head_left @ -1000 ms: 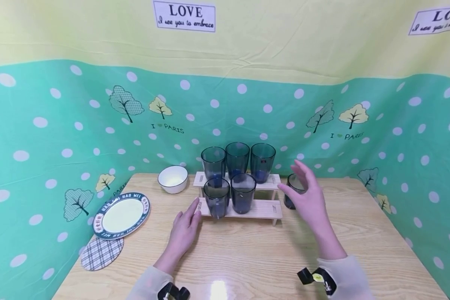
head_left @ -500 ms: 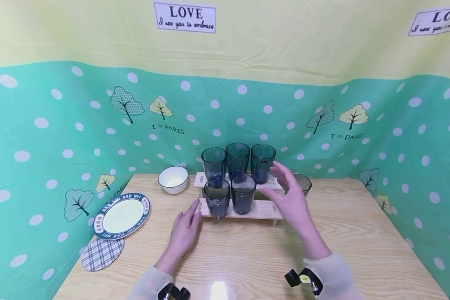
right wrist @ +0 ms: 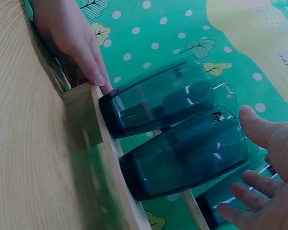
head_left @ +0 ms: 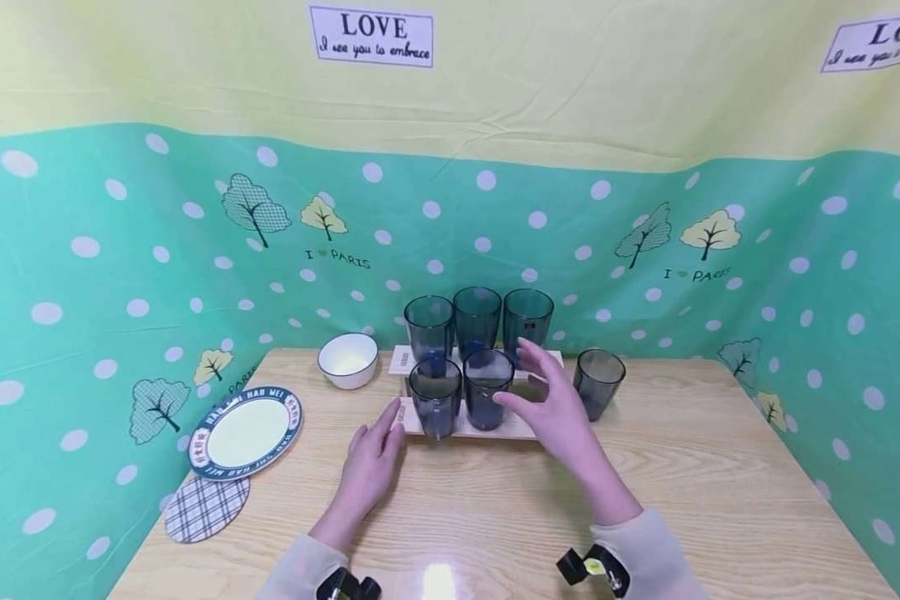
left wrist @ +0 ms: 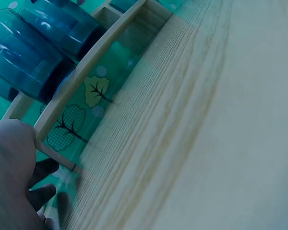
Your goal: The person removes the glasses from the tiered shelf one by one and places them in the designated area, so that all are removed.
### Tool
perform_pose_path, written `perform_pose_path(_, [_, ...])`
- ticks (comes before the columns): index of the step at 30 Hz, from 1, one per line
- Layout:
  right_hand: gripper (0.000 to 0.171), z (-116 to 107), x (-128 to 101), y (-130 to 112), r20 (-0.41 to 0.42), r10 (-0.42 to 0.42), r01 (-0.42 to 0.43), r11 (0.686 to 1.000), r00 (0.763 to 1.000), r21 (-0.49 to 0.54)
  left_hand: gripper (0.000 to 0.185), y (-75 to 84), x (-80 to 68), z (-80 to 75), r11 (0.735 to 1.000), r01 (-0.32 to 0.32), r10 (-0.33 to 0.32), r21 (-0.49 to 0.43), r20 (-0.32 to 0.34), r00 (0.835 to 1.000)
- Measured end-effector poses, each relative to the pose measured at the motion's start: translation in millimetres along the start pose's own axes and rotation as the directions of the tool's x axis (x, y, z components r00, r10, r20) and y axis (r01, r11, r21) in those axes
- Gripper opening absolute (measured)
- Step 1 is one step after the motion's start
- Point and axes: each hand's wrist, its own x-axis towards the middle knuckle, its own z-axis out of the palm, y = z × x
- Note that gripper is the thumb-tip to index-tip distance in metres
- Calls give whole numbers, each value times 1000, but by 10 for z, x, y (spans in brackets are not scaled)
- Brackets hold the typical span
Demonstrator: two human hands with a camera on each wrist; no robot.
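Tinted glasses [head_left: 486, 387] stand on the wooden two-step rack [head_left: 471, 428] at the table's far middle. My right hand [head_left: 551, 404] hovers just beside the front middle glass, fingers spread, holding nothing. My left hand [head_left: 371, 461] lies flat, fingertips touching the rack's left end. One lone glass [head_left: 598, 382] stands on the table to the right.

On the table [head_left: 495, 508]: two-step rack [head_left: 525, 427] mid-back, three glasses [head_left: 477, 321] on the rear step, two glasses [head_left: 461, 392] on the front step's left part. Lone glass [head_left: 598, 382] right of the rack; bowl [head_left: 348, 359] left; plate [head_left: 244, 432] and coaster [head_left: 206, 507] further left, nearer.
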Motion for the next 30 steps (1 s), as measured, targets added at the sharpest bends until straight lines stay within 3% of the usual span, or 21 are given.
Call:
perform_pose_path(15, [100,123,-13,144,52,108,-107,994,993,-34,53,-4,6,-2,1000,6,-6,-1,7,1000])
perform_pose_path(30, [105,236,5,269,62,119,-120,993,991,15,53,-7,10,-3,1000,25,-24,-6,24,999])
